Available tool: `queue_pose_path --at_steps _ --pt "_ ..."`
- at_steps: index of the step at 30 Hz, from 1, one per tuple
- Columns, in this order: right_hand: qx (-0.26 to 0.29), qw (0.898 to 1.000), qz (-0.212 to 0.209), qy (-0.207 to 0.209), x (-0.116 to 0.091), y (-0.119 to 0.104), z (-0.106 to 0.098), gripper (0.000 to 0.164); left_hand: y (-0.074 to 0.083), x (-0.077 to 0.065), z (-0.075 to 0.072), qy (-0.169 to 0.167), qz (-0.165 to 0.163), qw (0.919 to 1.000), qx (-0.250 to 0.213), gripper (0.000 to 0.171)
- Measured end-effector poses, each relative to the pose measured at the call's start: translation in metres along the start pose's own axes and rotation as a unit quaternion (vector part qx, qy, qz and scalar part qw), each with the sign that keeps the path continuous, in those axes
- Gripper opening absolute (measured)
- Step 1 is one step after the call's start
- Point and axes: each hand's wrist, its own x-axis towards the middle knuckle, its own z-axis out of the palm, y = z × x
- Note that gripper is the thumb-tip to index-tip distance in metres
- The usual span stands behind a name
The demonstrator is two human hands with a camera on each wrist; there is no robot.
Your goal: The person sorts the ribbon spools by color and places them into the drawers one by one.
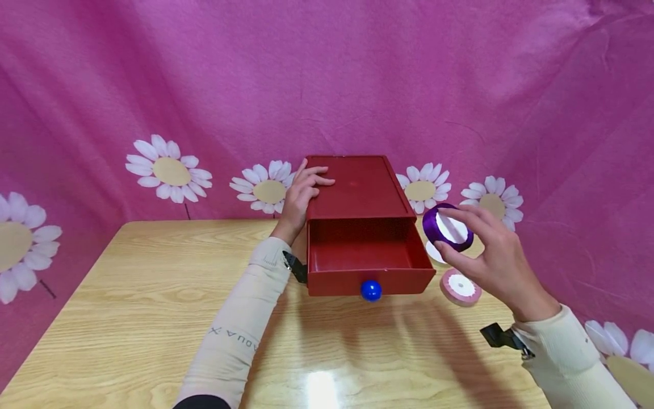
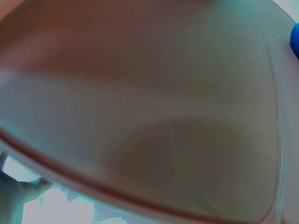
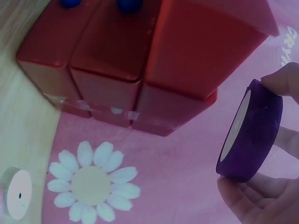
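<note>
A red drawer cabinet [image 1: 352, 184] stands on the table with its top drawer [image 1: 370, 281] pulled out. Nothing lies in the visible part of that drawer, which has a blue round knob [image 1: 371, 290]. My left hand [image 1: 302, 196] rests on the cabinet's top left edge, fingers over the lid. To the right of the cabinet, raised above the table, my right hand [image 1: 485, 244] pinches a purple ribbon roll [image 3: 254, 135] between thumb and fingers. The roll's white core face [image 1: 451, 228] shows in the head view. The left wrist view is mostly filled by a blurred cabinet side [image 2: 163, 116].
A pink ribbon roll [image 1: 461, 287] lies on the table right of the drawer. Behind it is a whitish roll [image 1: 434, 251], partly hidden by the right hand. A pink curtain [image 1: 327, 74] with daisies hangs behind the wooden table [image 1: 168, 307]. Lower closed drawers [image 3: 51, 46] show below the open one.
</note>
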Motion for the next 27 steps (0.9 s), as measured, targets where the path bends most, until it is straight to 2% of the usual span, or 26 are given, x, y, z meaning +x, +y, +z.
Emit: queue_pose_path --at_steps 3,9,18,27 --pt "0.016 1.000 -0.007 -0.007 0.005 -0.007 0.000 0.063 0.000 0.000 -0.002 0.000 -0.007 1.0000 0.001 0.037" --pt "0.027 0.999 -0.039 -0.023 0.015 -0.019 0.007 0.063 -0.001 0.002 -0.004 -0.002 0.003 1.0000 0.002 0.037" --pt "0.031 0.994 -0.091 -0.050 0.027 -0.035 0.021 0.061 -0.042 0.006 -0.002 0.001 0.002 1.0000 0.001 0.038" --pt "0.052 0.990 -0.107 -0.073 0.033 -0.041 0.033 0.060 -0.048 0.005 0.003 0.004 0.012 0.9999 0.008 0.040"
